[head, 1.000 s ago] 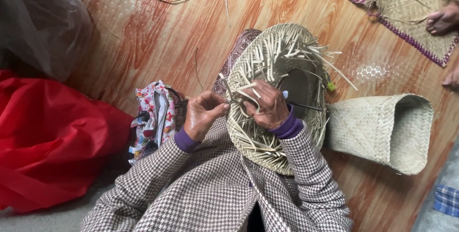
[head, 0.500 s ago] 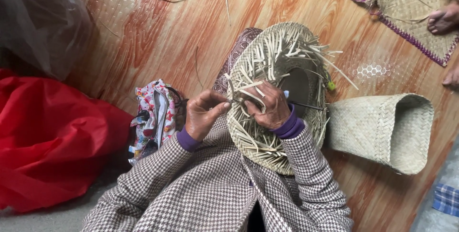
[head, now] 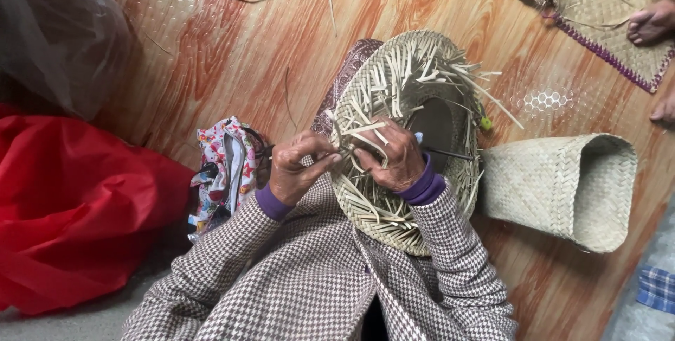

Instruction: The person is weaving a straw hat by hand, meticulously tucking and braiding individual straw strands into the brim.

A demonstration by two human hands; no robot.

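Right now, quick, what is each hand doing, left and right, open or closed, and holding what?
Left hand: closed, pinching a straw strip at the edge of the half-woven straw basket.
Right hand: closed on the basket's loose strips.

finished basket [head: 562,190] right of unfinished basket [head: 404,102], bag [head: 77,221] left

Red plastic bag [head: 67,221] bulging at left on floor; clear grey plastic bag [head: 60,35] crumpled above it. No labels, signs, screens.
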